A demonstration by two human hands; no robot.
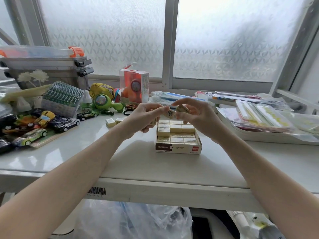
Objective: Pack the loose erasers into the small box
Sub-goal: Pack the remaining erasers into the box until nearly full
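Observation:
A small open cardboard box (pixel 178 149) stands on the white table, packed with several rows of cream erasers. Above its far end my left hand (pixel 146 116) grips several erasers, one eraser (pixel 169 113) sticking out between thumb and fingertips. My right hand (pixel 195 114) pinches another eraser (pixel 182 108) close beside it, the two almost touching. Two loose erasers (pixel 111 122) lie on the table to the left of the box.
Toy cars (pixel 41 125) crowd the table's left side on a board, with a green toy (pixel 105 102) and a clear gift box (pixel 134 85) behind. A white tray of plastic-wrapped stationery (pixel 259 121) fills the right. A frosted window sits behind.

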